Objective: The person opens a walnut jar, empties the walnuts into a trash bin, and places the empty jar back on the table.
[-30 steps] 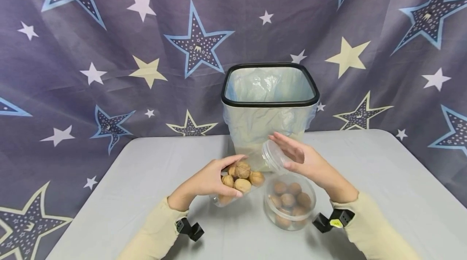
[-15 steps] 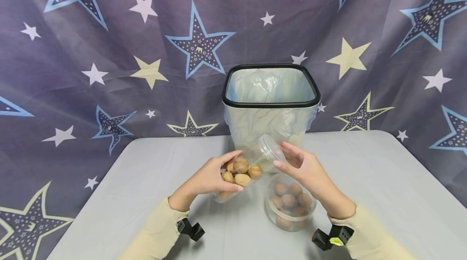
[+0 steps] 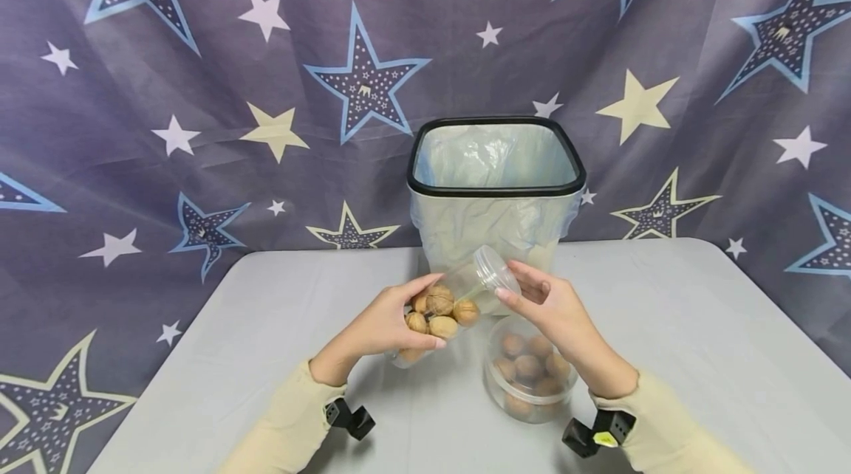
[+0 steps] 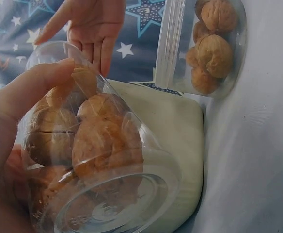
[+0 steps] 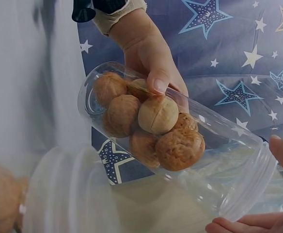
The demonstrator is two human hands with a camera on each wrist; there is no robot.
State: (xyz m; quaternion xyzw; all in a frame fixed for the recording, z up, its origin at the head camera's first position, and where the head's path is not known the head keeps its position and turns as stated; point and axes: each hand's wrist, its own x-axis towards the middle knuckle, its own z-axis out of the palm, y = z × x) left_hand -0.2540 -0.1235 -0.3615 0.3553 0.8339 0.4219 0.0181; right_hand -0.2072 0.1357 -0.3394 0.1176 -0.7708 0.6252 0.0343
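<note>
My left hand (image 3: 382, 323) grips a clear plastic jar (image 3: 465, 282) of walnuts, thumb and fingers curled round its side. The jar is tilted, with its ridged mouth end up and to the right. Several walnuts (image 5: 151, 116) lie toward its base. My right hand (image 3: 552, 311) holds that ridged end between thumb and fingers. Whether the ridges are a clear lid or the jar's own thread, I cannot tell. A second clear jar (image 3: 528, 415) stands upright on the table below my right hand, with several walnuts (image 4: 214, 56) inside.
A pale bin (image 3: 432, 230) with a black rim and a translucent liner stands behind the jars. The grey table (image 3: 299, 297) reaches back to a star-patterned curtain (image 3: 233, 75).
My right hand has come in from the right, and its thumb and fingers have narrowed onto the tilted jar's ridged end. The left hand keeps its grip. The second jar stays put.
</note>
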